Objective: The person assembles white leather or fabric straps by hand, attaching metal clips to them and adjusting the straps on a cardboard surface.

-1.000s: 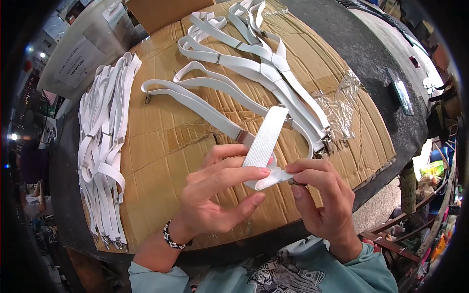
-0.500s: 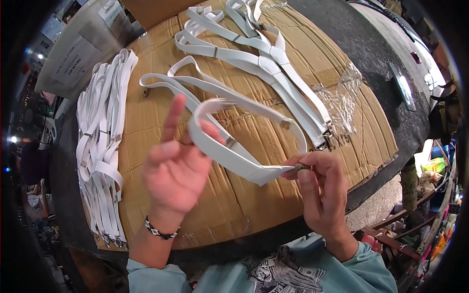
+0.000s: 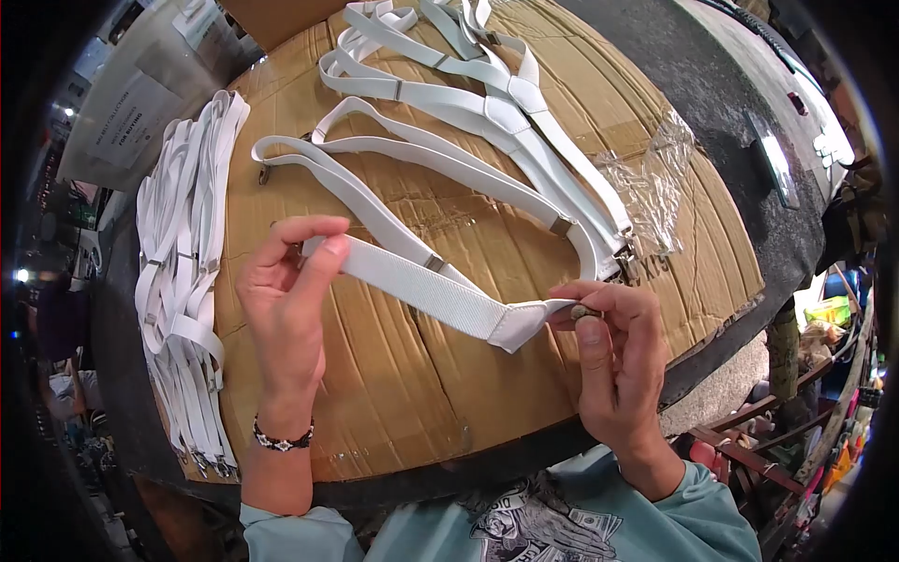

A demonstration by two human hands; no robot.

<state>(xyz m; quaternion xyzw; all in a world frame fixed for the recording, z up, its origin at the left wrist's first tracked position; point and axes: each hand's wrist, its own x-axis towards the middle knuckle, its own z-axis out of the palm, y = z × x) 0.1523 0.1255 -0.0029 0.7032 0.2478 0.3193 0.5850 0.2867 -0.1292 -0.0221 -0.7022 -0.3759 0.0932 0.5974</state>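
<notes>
A pair of white elastic suspenders (image 3: pixel 421 288) stretches between my hands over the cardboard. My left hand (image 3: pixel 286 300) pinches one end of its wide ribbed strap between thumb and fingers. At the stitched joining patch (image 3: pixel 518 325), my right hand (image 3: pixel 620 361) grips the strap's edge. A small brownish lump (image 3: pixel 582 312) shows between the right thumb and fingers; I cannot make out what it is. The two longer straps loop away on the cardboard, each with a metal slider (image 3: pixel 434 263). A metal clip (image 3: pixel 264 173) lies at the far loop's end.
More white suspenders (image 3: pixel 506 112) lie at the back, their clips near crinkled clear tape (image 3: pixel 655 192). A bundle of white suspenders (image 3: pixel 183 262) lies at the left. Behind it stands a labelled translucent bin (image 3: pixel 140 103). A phone-like dark slab (image 3: pixel 773 169) rests at the right.
My left hand has moved left and closed on the strap's end, pulling the curled strap out straight. My right hand keeps its grip in nearly the same place.
</notes>
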